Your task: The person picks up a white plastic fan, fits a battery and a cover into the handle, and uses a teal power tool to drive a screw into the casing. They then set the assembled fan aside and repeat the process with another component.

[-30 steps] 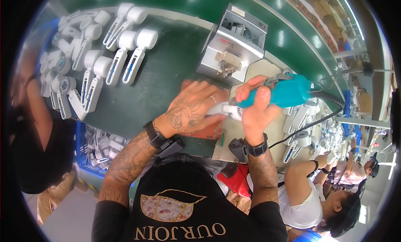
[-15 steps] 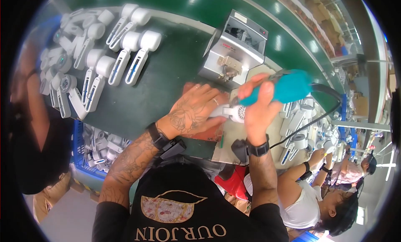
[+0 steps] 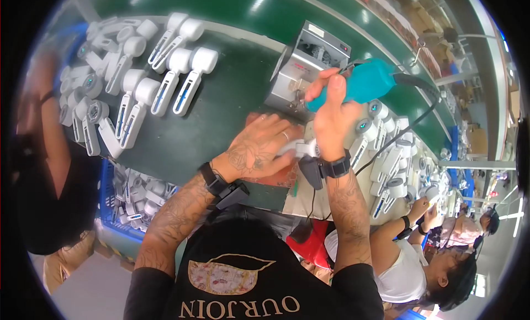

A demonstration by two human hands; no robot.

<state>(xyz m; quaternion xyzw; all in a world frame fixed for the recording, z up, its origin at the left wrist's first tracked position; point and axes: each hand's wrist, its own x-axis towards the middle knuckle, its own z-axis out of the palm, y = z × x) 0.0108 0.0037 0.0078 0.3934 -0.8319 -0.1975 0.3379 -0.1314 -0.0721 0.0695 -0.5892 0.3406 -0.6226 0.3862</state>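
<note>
My left hand [image 3: 258,146] is closed round the handle of a white handheld fan [image 3: 306,149], holding it down on a reddish-brown mat [image 3: 284,178]. Most of the handle lies under my fingers, and my right wrist hides part of the fan's head. My right hand [image 3: 331,118] grips a teal electric screwdriver [image 3: 367,83] with a black cable. The screwdriver's front end is by the front of a silver screw feeder [image 3: 320,52]; its bit is hidden or blurred.
Finished-looking white fans [image 3: 196,80] lie in rows on the green table at left. More fans [image 3: 395,149] cover the pale surface at right. A blue crate [image 3: 105,190] of white parts stands below left. Co-workers [image 3: 406,270] sit on both sides.
My right hand has lifted the screwdriver up and away from the fan's head, toward the screw feeder. My left hand keeps its hold on the fan.
</note>
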